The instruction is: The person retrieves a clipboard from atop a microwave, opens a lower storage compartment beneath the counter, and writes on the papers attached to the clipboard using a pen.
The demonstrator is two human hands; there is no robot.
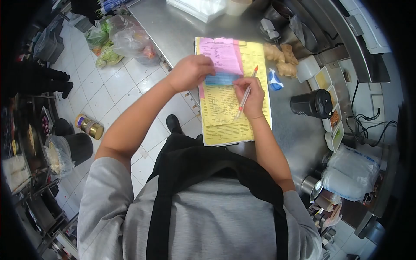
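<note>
A stack of yellow forms (225, 104) lies at the edge of the steel counter. On its upper part is a pink slip (225, 58) with handwriting, and a blue sheet (219, 79) shows just below it. My left hand (190, 73) is closed at the left edge of the pink slip, its fingertips partly hidden. With a red-tipped clear pen (245, 99) held slantwise, my right hand (252, 95) pinches at the right end of the blue sheet.
Ginger roots (284, 60), a blue-and-white dispenser (274, 80) and a black lidded cup (311, 104) stand right of the forms. Beyond are small food trays (333, 136). Bagged vegetables (125, 39) and cans (89, 126) lie on the tiled floor. Another person's legs (47, 80) appear at left.
</note>
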